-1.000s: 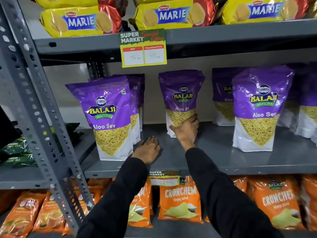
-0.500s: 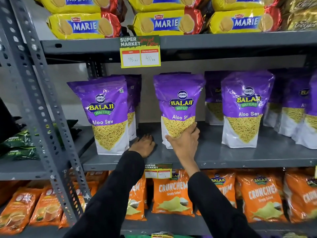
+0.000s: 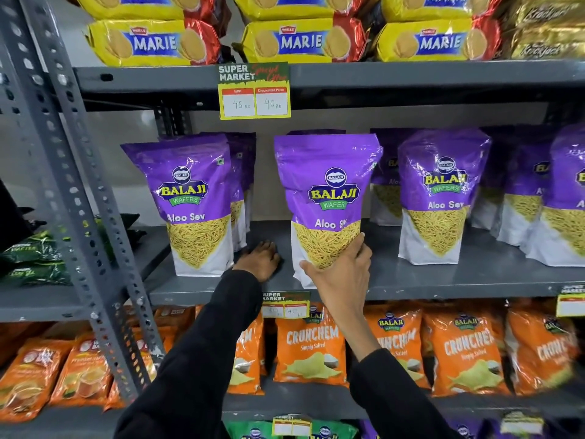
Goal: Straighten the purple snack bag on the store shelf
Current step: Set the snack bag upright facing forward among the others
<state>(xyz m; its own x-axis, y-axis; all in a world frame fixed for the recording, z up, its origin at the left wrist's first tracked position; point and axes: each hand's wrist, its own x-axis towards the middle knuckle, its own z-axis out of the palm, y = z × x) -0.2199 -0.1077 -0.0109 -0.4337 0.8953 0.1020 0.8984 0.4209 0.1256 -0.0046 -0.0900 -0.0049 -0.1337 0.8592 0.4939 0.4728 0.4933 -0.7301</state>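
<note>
A purple Balaji Aloo Sev snack bag (image 3: 326,185) stands upright near the front edge of the grey middle shelf (image 3: 443,280). My right hand (image 3: 342,274) grips its lower right corner, fingers wrapped over the front and covering part of the base. My left hand (image 3: 261,259) rests palm down on the shelf between this bag and the purple bag to its left (image 3: 190,201), holding nothing.
More purple bags (image 3: 443,191) line the shelf to the right and behind. A price tag (image 3: 254,90) hangs from the upper shelf with yellow Marie biscuit packs (image 3: 300,41). Orange Crunchem bags (image 3: 311,350) fill the shelf below. A perforated grey upright (image 3: 79,191) stands at left.
My right hand has drawn the purple bag forward from the back of the shelf toward the front edge. My left hand has stayed flat on the shelf.
</note>
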